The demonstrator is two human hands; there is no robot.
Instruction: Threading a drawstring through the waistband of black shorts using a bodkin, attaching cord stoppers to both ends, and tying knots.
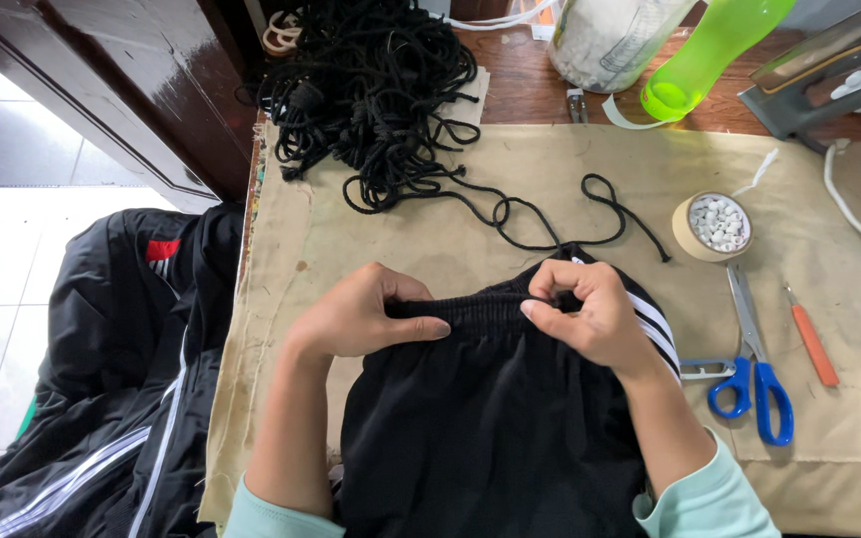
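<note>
A pair of black shorts [490, 418] with white side stripes lies on a tan cloth-covered table [650, 179]. My left hand [361, 314] pinches the elastic waistband [475, 311] at its left part. My right hand [585, 314] grips the waistband's right part, fingers curled around the fabric. A black cord [550, 214] runs from under my right hand up to a tangled heap of black cords [371, 80] at the table's back left.
Blue-handled scissors [754, 369], an orange-handled tool [811, 339] and a tape roll holding small white beads [715, 226] lie to the right. A green bottle [710, 55], a clear jar [615, 40] and a white cord [854, 214] are at the back. Black garments [122, 379] are piled at left.
</note>
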